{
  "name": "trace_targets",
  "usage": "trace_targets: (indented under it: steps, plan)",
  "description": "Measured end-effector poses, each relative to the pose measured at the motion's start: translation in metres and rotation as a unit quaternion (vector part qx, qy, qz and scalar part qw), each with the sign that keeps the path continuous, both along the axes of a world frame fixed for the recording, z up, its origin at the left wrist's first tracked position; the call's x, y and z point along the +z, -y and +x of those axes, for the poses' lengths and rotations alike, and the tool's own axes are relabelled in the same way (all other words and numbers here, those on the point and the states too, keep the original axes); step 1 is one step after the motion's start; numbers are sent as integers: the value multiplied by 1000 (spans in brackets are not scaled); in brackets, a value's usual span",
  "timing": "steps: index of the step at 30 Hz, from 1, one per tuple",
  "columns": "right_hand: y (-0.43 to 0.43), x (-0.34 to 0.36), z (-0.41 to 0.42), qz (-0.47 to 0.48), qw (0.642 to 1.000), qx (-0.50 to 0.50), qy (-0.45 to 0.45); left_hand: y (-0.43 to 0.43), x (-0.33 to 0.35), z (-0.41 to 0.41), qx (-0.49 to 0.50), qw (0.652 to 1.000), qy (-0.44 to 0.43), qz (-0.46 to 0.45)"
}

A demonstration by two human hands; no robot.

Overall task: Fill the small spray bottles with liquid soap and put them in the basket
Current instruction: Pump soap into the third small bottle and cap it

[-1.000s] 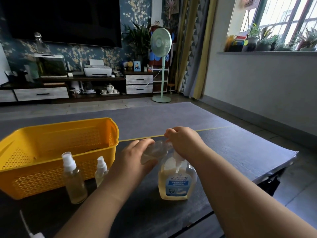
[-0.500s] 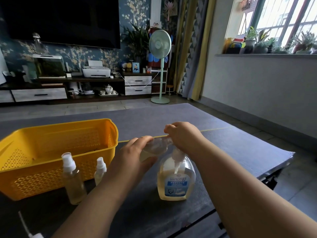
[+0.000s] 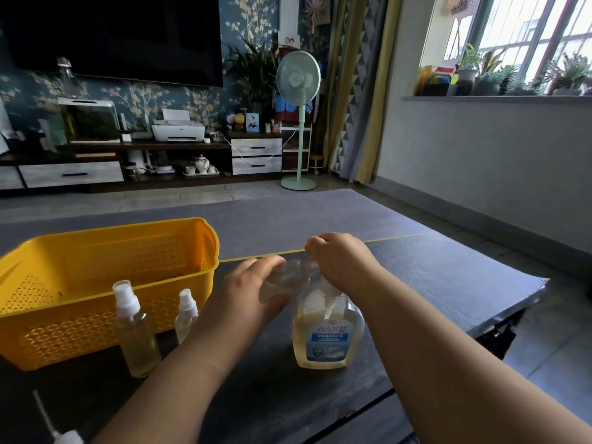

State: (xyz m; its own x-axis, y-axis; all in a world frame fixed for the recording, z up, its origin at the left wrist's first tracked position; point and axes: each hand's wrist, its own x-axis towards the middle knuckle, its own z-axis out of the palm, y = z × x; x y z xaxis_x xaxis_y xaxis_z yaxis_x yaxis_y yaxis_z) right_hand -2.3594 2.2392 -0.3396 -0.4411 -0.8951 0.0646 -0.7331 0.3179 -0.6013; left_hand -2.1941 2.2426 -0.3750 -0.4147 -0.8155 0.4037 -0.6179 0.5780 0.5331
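right hand (image 3: 342, 261) sits slightly lower on the pump (image 3: 327, 291) of the soap bottle (image 3: 326, 334) than 0.5 s ago, back near its height of 1.0 s ago. left hand (image 3: 253, 296), with the small bottle (image 3: 285, 277) in its grip, has dropped by a similar small amount.

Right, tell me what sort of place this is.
Most likely a home living room: a large wall-mounted television above a low cabinet, a pedestal fan by the curtains, and potted plants along the windowsill.
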Motion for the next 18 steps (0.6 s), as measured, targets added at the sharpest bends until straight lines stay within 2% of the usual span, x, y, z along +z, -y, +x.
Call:
trace_targets:
  steps: [7,15,18]
  plan:
    - [3,12,0,-41,999,1,11,10,-3,-1,-21,999,-34,-27]
    - [-4,4,1,-35,999,28,-18,11,-7,-1,-20,999,-15,-25]
    - [2,-3,0,-11,1000,8,-8,5,-4,-1,-14,1000,-5,-17]
